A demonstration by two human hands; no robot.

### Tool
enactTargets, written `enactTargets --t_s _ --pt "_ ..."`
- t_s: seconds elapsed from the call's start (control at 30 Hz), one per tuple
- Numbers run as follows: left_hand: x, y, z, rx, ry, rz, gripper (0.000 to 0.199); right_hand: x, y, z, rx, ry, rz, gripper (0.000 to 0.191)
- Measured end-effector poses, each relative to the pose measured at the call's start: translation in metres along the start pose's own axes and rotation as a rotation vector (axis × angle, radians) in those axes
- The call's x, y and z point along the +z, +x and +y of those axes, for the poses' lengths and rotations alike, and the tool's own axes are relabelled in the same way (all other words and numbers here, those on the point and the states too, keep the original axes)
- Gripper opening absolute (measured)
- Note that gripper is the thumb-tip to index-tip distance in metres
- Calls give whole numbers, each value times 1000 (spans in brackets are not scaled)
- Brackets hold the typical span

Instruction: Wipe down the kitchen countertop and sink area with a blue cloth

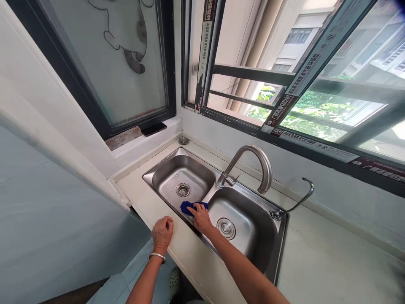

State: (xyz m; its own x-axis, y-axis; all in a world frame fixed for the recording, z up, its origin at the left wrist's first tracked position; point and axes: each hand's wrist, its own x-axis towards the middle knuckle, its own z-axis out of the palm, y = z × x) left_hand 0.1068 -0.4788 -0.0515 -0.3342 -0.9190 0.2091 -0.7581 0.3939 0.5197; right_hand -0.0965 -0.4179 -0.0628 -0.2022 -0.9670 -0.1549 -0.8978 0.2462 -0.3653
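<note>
My right hand (201,217) grips a dark blue cloth (187,207) at the near edge of the smaller left sink basin (167,183), close to the divider. The cloth hangs over the basin's near side. My left hand (162,230), with a silver bracelet at the wrist, is curled closed over the counter's front edge, and no object shows in it. Water drops dot the left basin around its drain (182,190). The larger right basin (253,211) lies beyond my right forearm, which hides part of its near rim.
A curved faucet (267,169) rises behind the basins, and a thin spout (303,200) stands at the right rim. A round metal drain piece (183,140) sits in the back corner. A black phone (154,129) lies on the left window ledge.
</note>
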Motion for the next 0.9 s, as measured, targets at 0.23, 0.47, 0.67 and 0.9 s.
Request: enactTargets --t_s 0.23,0.47,0.67,0.9 --pt "-1 -1 2 -27 -17 -19 23 13 -53 11 -25 49 -57 79" --pt "-4 2 3 -25 2 -20 25 -2 -130 51 -31 118 -95 75" --pt "-10 5 7 -34 20 -30 27 -15 -241 86 103 7 -66 73" --pt "-12 12 12 -16 27 -64 27 -10 -339 94 253 -255 120 70"
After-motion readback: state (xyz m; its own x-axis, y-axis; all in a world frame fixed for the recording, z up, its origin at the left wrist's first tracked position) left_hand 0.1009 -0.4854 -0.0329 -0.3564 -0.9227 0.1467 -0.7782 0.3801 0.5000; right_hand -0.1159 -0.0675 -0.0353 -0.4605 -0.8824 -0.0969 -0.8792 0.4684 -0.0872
